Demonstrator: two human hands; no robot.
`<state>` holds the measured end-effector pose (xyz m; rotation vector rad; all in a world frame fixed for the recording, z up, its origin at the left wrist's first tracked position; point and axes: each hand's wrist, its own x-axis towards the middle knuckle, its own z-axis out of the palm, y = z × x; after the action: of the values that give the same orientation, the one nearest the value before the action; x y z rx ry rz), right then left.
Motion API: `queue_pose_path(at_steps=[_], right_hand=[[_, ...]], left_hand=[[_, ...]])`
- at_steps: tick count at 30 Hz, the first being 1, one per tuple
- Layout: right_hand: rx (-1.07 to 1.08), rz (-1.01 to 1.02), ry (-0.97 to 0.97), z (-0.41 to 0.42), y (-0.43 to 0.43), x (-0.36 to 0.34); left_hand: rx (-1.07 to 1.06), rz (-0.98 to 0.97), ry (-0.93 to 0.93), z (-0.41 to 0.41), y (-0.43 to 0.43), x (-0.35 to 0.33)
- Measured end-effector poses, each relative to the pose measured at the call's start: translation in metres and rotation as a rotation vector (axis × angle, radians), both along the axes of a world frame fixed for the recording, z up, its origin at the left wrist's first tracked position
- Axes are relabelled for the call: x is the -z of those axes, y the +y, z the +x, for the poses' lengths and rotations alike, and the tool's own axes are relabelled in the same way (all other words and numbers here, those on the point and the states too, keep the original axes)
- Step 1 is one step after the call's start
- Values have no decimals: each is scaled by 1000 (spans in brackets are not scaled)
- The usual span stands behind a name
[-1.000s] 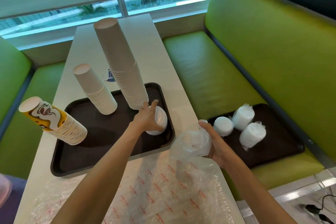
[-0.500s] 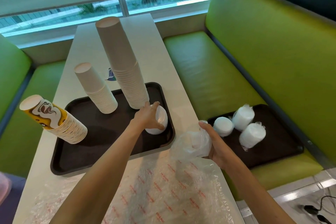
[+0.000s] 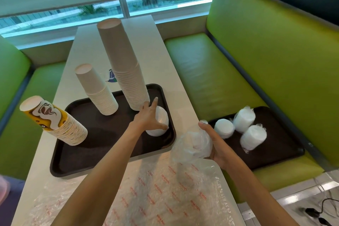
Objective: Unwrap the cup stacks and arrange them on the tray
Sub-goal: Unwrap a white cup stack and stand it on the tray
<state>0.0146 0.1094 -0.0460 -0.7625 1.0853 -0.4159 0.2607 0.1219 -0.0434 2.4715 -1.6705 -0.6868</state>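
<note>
Left hand: the left hand (image 3: 149,117) is wrapped round the small white cup stack (image 3: 160,122), thumb underneath and forefinger stretched out towards the back.
Right hand: the right hand (image 3: 218,145) is closed on a crumpled clear plastic wrapper (image 3: 191,146), held over the worktop's right edge. Whether anything is left inside cannot be told.
Task item: the small white cup stack is at the near right corner of the worktop tray (image 3: 110,134). Whether it is fully set down cannot be told.
Risk, tall stack: the tall plain stack (image 3: 124,68) stands just beside the left hand. It could be toppled if it is brushed by the knuckles or forefinger when the hand is drawn away.
Risk, printed stack: the printed stack (image 3: 55,121) appears to lean towards the tray's left rim. It could be tipped off by any jolt to the tray.
Risk, placement: the white stack is close to the rim. If it is released tilted, it may roll or spill.
Worktop tray contents: the tall plain stack, a shorter plain stack (image 3: 97,90), the printed stack and the small white cup stack are held here, all unwrapped.
Bench tray contents: three wrapped white stacks (image 3: 244,118) are held on the bench tray (image 3: 275,152), close together on the green bench (image 3: 201,79).
Worktop: a printed plastic sheet (image 3: 165,189) is spread on the near end of the worktop (image 3: 161,57).
</note>
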Motion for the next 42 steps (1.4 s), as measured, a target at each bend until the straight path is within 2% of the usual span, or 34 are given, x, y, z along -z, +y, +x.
queue_pose_path(at_steps=[2,3,5,6,9,11,16,21,24,31,34,42], right_hand=[[-6,-7,14,-1,0,0],[-6,-15,16,-2,-1,0],[15,-53,18,0,0,-3],[34,-81,23,2,0,-4],[121,-187,68,10,2,-11],[137,-222,86,17,2,-12],[41,-166,123,32,7,-9],[53,-130,96,35,15,-4],[89,-103,98,34,17,-4],[157,-87,84,24,11,-2],[166,-41,75,19,10,4],[159,-52,27,6,3,7]], left_hand=[[-63,-161,21,-7,6,-13],[-111,-301,77,-13,10,-20],[-243,-588,320,-34,21,-35],[-305,-659,491,-46,29,-41],[-438,-570,1085,-83,55,-46],[-501,-485,1273,-100,68,-43],[-506,-535,1277,-120,81,-37],[-556,-604,1061,-117,85,-27],[-608,-569,1029,-110,86,-27],[-789,-641,974,-53,57,-43],[-848,-665,888,-27,42,-42],[-901,-562,725,0,21,-12]])
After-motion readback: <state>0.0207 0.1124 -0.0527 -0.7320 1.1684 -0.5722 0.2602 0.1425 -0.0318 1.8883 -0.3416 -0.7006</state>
